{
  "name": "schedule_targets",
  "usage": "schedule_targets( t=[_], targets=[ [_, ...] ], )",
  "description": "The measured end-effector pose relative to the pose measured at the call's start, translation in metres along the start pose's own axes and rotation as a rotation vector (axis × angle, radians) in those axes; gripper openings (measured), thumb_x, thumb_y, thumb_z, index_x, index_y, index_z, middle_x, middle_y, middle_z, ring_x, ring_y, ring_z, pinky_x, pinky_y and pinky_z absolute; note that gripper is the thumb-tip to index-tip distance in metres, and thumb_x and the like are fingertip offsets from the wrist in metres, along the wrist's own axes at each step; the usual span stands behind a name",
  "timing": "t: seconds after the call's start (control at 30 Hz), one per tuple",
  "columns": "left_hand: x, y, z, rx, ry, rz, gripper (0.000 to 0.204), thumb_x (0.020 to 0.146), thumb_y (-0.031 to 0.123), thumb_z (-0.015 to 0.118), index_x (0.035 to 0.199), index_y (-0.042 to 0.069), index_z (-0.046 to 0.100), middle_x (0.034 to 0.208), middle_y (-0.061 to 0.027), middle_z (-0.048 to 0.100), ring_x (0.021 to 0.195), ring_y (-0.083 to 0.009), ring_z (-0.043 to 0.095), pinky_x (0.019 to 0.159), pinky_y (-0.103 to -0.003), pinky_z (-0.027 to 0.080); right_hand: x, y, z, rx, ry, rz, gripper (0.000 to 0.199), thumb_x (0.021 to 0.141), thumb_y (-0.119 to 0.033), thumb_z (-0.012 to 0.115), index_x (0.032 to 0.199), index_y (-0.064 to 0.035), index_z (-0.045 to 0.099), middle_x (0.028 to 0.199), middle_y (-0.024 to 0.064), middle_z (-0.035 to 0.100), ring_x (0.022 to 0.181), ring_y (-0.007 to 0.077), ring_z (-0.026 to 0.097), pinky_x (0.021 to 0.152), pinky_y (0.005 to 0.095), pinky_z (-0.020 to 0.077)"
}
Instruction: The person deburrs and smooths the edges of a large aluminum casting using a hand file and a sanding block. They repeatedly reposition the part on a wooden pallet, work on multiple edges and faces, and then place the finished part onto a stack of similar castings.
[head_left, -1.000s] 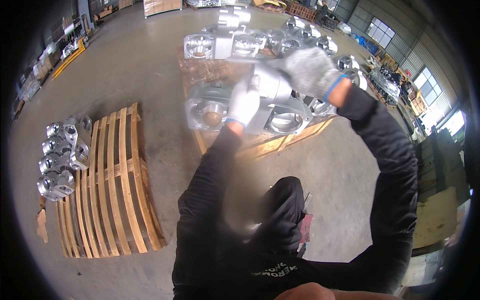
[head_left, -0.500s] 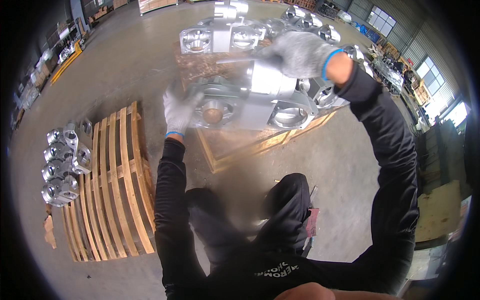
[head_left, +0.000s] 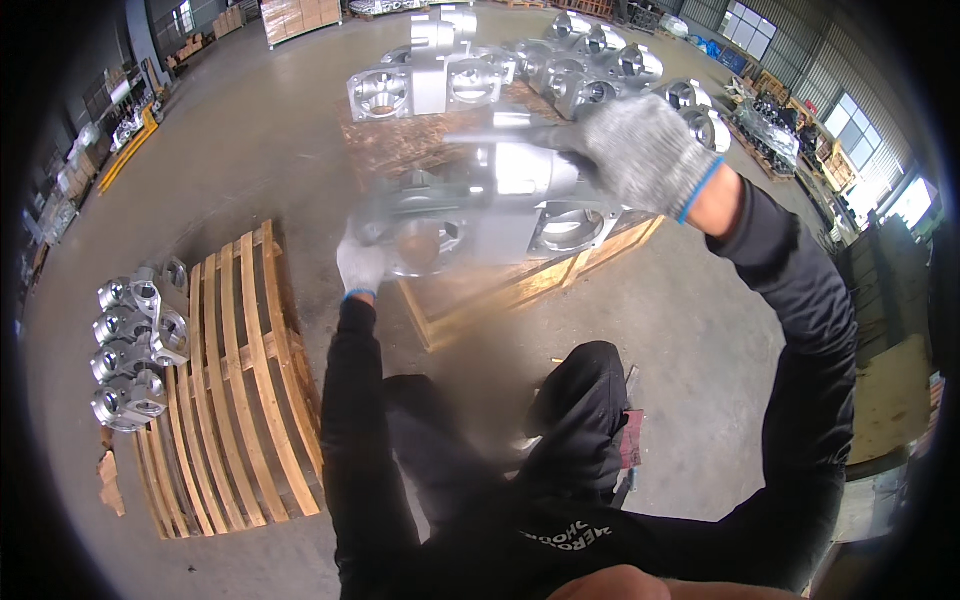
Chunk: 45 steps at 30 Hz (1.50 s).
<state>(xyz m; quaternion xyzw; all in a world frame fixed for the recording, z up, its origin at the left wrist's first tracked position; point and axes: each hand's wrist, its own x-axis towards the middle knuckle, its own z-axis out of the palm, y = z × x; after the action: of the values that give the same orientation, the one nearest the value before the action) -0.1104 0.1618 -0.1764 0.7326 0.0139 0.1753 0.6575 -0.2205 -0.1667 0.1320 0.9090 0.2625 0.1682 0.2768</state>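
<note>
A large silvery metal casting with round openings lies on a brown board-topped wooden crate in front of me. My left hand, in a pale glove with a blue cuff edge, is at the casting's left end; its fingers are blurred and partly hidden against the metal. Above the casting's right half, my right hand, in a grey knit glove, is closed round a long, narrow grey tool, shaped like a file. The tool points left across the casting's top, and motion smears its outline. Whether it touches the metal I cannot tell.
Another similar casting stands at the crate's far side, with several more castings behind to the right. At left, a slatted wooden pallet lies on the floor, with a cluster of smaller castings on its far edge.
My right hand has drawn to the right and slightly nearer with the tool. My left hand stays at the casting's left end, a little lower in the picture. The whole view has shifted slightly.
</note>
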Motion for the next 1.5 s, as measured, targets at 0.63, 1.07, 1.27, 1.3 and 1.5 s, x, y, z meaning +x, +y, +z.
schedule_targets(
  t=[0.63, 1.07, 1.27, 1.3, 1.5],
  targets=[
    [-0.055, 0.044, -0.002, 0.532, 0.159, 0.108, 0.075, 0.075, 0.01, 0.075, 0.148, 0.004, 0.057, 0.099, -0.0232, 0.077, 0.091, -0.0397, 0.076, 0.081, -0.045, 0.059, 0.011, 0.013, -0.015, 0.261, 0.113, -0.123, 0.029, 0.106, -0.034, 0.059, 0.126, -0.0229, 0.077, 0.091, 0.0129, 0.077, 0.075, 0.0282, 0.075, 0.072, 0.0436, 0.0604],
    [-0.076, 0.129, -0.013, 0.578, 0.073, 0.261, 0.083, 0.089, 0.023, 0.077, 0.161, 0.005, 0.04, 0.146, -0.0286, 0.059, 0.133, -0.0411, 0.061, 0.11, -0.046, 0.05, -0.007, 0.0, -0.054, 0.151, -0.163, 0.01, 0.025, 0.1, -0.017, 0.066, 0.12, -0.0125, 0.08, 0.089, 0.0144, 0.077, 0.079, 0.0277, 0.076, 0.077, 0.042, 0.0613],
    [-0.024, 0.253, 0.058, 0.182, -0.269, 0.469, 0.058, 0.095, 0.054, 0.07, 0.138, 0.014, 0.069, 0.138, -0.0169, 0.068, 0.128, -0.0322, 0.065, 0.109, -0.042, 0.05, -0.014, 0.009, -0.009, 0.087, -0.02, -0.081, 0.032, 0.098, -0.021, 0.068, 0.128, -0.0243, 0.077, 0.085, 0.014, 0.073, 0.079, 0.0321, 0.073, 0.073, 0.0455, 0.0588],
    [-0.016, 0.263, 0.073, 0.207, -0.334, 0.499, 0.056, 0.094, 0.054, 0.072, 0.133, 0.015, 0.073, 0.128, -0.0161, 0.074, 0.118, -0.0316, 0.07, 0.103, -0.041, 0.054, -0.018, 0.011, -0.007, 0.067, 0.008, -0.083, 0.035, 0.097, -0.022, 0.069, 0.131, -0.0264, 0.075, 0.085, 0.0137, 0.073, 0.079, 0.0317, 0.073, 0.073, 0.0457, 0.0587],
    [0.01, 0.25, 0.096, 0.269, -0.448, 0.56, 0.037, 0.088, 0.041, 0.081, 0.11, 0.012, 0.083, 0.098, -0.014, 0.079, 0.09, -0.0291, 0.075, 0.087, -0.039, 0.059, -0.031, 0.008, -0.018, 0.122, 0.166, -0.23, 0.034, 0.094, -0.021, 0.073, 0.128, -0.0242, 0.076, 0.082, 0.0115, 0.07, 0.075, 0.0305, 0.072, 0.068, 0.0452, 0.0575]
  ],
)
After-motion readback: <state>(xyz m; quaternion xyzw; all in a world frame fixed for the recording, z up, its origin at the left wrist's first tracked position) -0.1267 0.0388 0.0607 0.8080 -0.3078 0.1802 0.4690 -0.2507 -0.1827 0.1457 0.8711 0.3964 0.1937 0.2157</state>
